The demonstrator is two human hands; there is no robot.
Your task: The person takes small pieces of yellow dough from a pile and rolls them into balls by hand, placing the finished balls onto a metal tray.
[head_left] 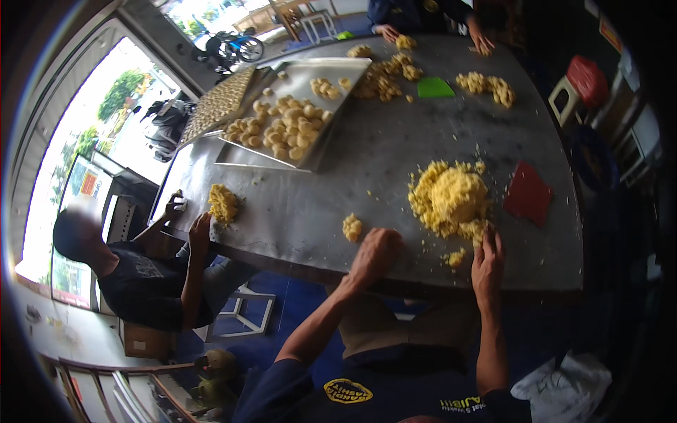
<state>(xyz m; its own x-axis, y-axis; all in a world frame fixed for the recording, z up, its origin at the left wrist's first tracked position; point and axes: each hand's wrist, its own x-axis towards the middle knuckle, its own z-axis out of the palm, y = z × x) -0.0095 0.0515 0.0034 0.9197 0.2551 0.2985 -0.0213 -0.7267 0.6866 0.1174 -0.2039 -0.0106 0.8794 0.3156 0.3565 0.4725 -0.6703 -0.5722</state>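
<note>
A large mound of crumbly yellow filling or dough lies on the dark metal table, in front of me to the right. My right hand is at its near edge, fingers stretched out and touching the loose crumbs. A small clump sits just left of that hand. My left hand is curled closed over the table's near edge; whatever its fingers hold is hidden. Beyond it rests a small pale-yellow lump. To the right of the mound lies a flat dark-red scraper.
Metal trays hold many round dough balls at the far left. A green scraper lies among dough pieces. One person works a yellow pile at left; another person's hands are at the far edge. A white stool stands below.
</note>
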